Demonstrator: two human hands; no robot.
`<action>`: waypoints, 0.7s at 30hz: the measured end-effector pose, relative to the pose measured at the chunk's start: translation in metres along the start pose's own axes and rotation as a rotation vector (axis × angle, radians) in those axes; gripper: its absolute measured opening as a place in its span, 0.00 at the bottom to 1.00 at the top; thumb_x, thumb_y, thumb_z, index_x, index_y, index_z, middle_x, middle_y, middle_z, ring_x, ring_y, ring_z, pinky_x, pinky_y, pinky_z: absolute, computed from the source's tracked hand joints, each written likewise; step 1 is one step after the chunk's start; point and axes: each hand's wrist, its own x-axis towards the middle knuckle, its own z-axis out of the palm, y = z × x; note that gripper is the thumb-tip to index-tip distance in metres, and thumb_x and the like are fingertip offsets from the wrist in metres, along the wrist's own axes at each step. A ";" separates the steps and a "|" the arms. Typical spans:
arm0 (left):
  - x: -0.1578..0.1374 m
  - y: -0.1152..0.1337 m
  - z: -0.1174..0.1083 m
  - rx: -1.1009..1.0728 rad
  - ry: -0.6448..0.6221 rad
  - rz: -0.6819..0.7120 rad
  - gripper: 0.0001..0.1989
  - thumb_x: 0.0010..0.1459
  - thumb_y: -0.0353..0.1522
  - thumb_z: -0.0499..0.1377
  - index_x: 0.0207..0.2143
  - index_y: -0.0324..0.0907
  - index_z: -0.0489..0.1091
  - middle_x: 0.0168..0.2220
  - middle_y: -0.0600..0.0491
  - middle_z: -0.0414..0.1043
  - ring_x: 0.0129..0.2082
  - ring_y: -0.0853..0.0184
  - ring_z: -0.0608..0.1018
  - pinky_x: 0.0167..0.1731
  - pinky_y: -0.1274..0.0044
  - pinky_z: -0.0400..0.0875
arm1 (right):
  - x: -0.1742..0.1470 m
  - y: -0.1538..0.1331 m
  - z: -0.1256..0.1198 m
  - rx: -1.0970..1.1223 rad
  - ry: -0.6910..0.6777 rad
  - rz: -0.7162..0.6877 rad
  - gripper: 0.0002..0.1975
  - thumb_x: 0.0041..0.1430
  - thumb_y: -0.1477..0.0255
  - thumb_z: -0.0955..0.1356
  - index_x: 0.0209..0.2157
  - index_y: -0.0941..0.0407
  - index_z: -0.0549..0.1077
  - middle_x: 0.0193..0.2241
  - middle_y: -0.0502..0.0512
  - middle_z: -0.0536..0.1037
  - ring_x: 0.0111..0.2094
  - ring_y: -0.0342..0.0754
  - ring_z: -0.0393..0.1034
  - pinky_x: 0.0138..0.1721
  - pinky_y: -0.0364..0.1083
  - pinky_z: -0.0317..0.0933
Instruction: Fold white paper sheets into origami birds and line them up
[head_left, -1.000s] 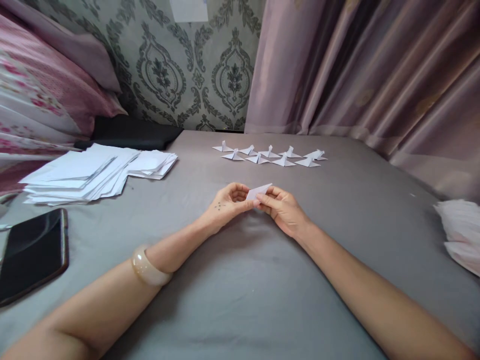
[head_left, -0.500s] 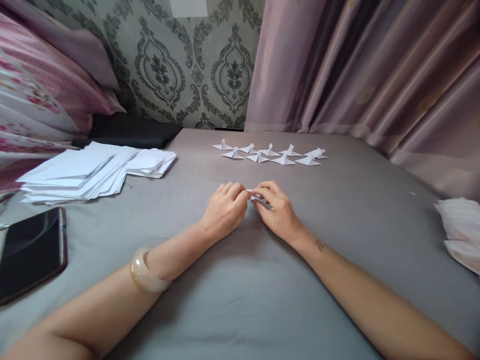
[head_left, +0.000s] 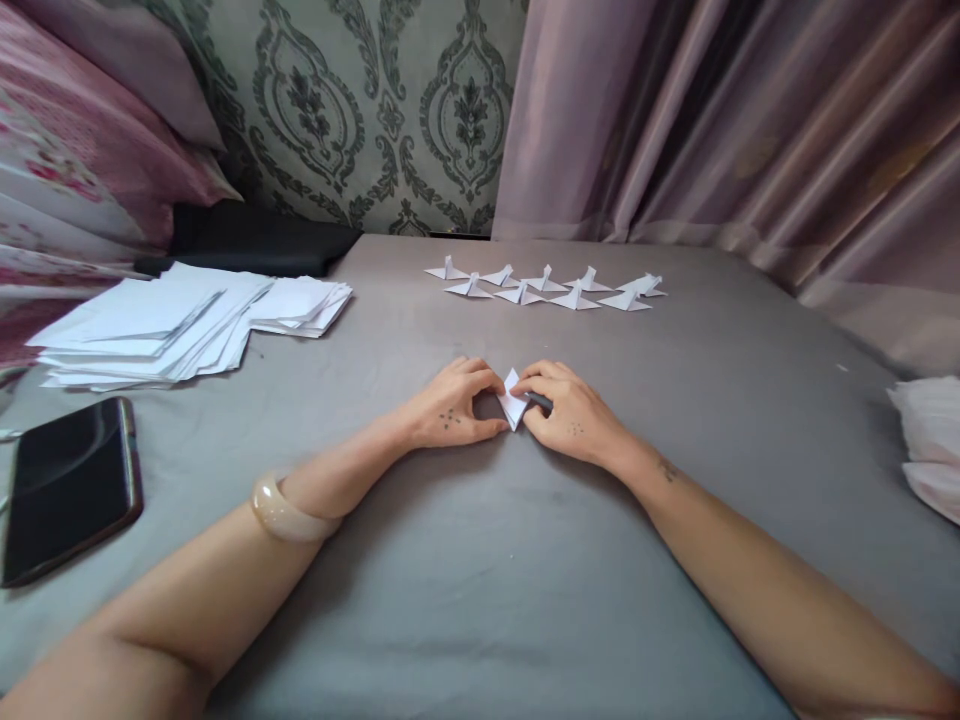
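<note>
A small folded white paper piece [head_left: 514,400] rests on the grey sheet [head_left: 465,580] in the middle. My left hand [head_left: 454,405] pinches its left side with fingers curled. Pressing on its right side is my right hand [head_left: 570,420], knuckles up. Both hands lie low on the sheet. Much of the paper is hidden between the fingers. A pale bangle [head_left: 281,510] circles my left wrist.
Several finished folded paper figures [head_left: 544,288] stand in two rows farther back. A loose stack of white paper [head_left: 187,320] lies at the left, a black phone [head_left: 67,485] nearer me. Curtains [head_left: 750,130] hang at the right, white cloth [head_left: 930,440] at the right edge.
My hands brought the paper down from just above the sheet and now press it flat. The camera tilted slightly downward.
</note>
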 end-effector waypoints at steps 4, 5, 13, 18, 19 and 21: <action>0.001 0.001 0.000 -0.035 0.016 -0.025 0.12 0.53 0.34 0.60 0.40 0.40 0.72 0.38 0.48 0.70 0.39 0.63 0.71 0.42 0.71 0.68 | 0.003 0.007 -0.006 0.072 -0.065 -0.021 0.12 0.51 0.75 0.66 0.38 0.52 0.77 0.43 0.54 0.75 0.44 0.50 0.68 0.47 0.50 0.62; 0.002 0.001 0.000 -0.045 0.025 -0.031 0.11 0.54 0.34 0.59 0.39 0.40 0.72 0.37 0.48 0.70 0.39 0.64 0.72 0.41 0.72 0.68 | 0.004 0.008 -0.007 0.092 -0.065 -0.018 0.11 0.51 0.74 0.67 0.37 0.52 0.77 0.43 0.53 0.76 0.44 0.50 0.68 0.46 0.50 0.62; 0.008 -0.005 0.010 -0.079 0.113 -0.125 0.08 0.58 0.32 0.55 0.32 0.39 0.74 0.32 0.50 0.71 0.32 0.67 0.72 0.35 0.75 0.67 | 0.008 0.006 -0.002 0.200 0.031 0.046 0.08 0.56 0.75 0.65 0.30 0.55 0.76 0.37 0.54 0.77 0.40 0.47 0.70 0.45 0.48 0.62; 0.010 -0.008 0.012 -0.131 0.130 -0.213 0.07 0.56 0.32 0.57 0.31 0.40 0.75 0.33 0.50 0.70 0.31 0.68 0.72 0.33 0.76 0.66 | 0.011 0.004 -0.001 0.240 0.018 0.161 0.07 0.56 0.72 0.65 0.27 0.56 0.75 0.40 0.54 0.76 0.37 0.45 0.71 0.44 0.47 0.62; 0.011 -0.008 0.013 -0.141 0.134 -0.221 0.07 0.55 0.32 0.58 0.31 0.40 0.75 0.33 0.50 0.70 0.31 0.68 0.72 0.33 0.76 0.66 | 0.012 0.004 -0.001 0.243 0.018 0.178 0.07 0.56 0.72 0.66 0.27 0.56 0.75 0.41 0.55 0.75 0.37 0.45 0.71 0.43 0.47 0.62; 0.011 -0.007 0.013 -0.161 0.140 -0.249 0.07 0.55 0.33 0.58 0.31 0.40 0.76 0.33 0.50 0.70 0.30 0.68 0.71 0.32 0.76 0.66 | 0.012 0.004 0.000 0.246 0.021 0.205 0.07 0.55 0.71 0.66 0.26 0.56 0.74 0.42 0.55 0.75 0.38 0.45 0.71 0.44 0.48 0.62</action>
